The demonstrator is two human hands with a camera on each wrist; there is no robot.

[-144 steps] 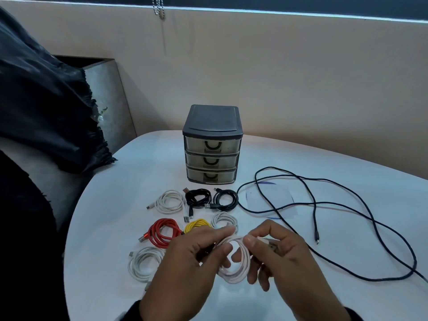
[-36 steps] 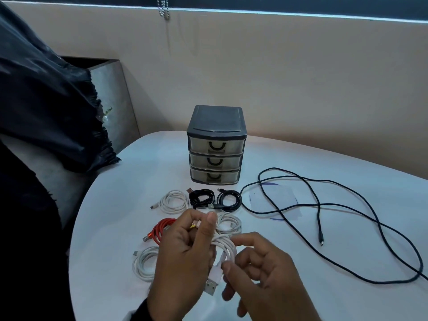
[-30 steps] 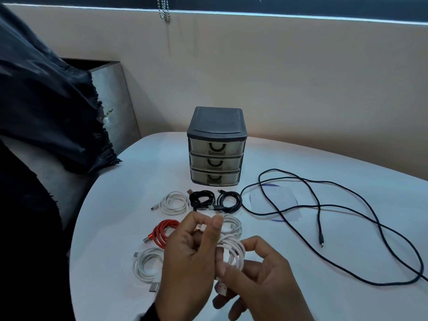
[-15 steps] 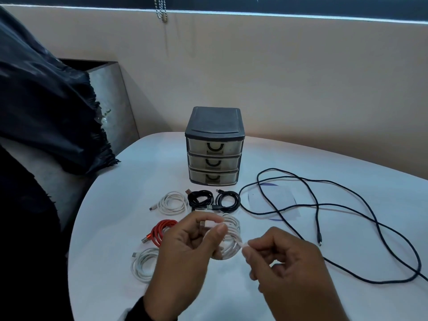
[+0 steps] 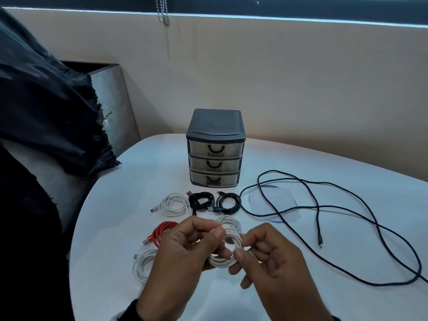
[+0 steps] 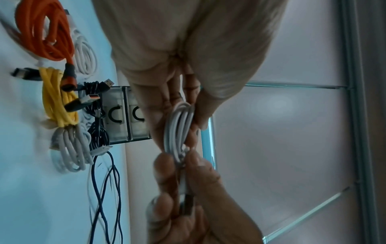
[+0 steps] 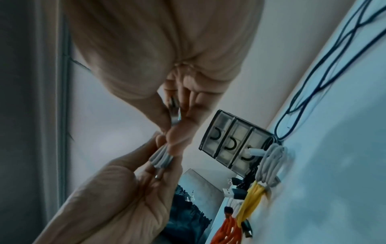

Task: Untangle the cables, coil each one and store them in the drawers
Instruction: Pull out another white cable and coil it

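Above the table's near edge my left hand [image 5: 214,235] grips a coiled white cable [image 5: 228,250] between thumb and fingers. Against the coil's right side my right hand [image 5: 243,247] pinches the same cable's tail end. In the left wrist view the coil [image 6: 177,128] stands edge-on and the right hand holds the USB plug [image 6: 186,206] below it. The black three-drawer unit [image 5: 215,147] stands behind, all drawers closed. A long black cable [image 5: 324,208] lies loose on the right.
Coils lie on the white table [image 5: 301,297] between me and the drawers: white [image 5: 172,203], two black [image 5: 201,201] [image 5: 228,201], red [image 5: 162,231], white [image 5: 143,265], another white [image 5: 230,222] and a yellow one [image 6: 56,99]. Dark cloth [image 5: 46,112] hangs at the left.
Half a second ago my right hand held the cable's end out to the right of the coil; it has now come back against the coil. My left hand keeps its grip.
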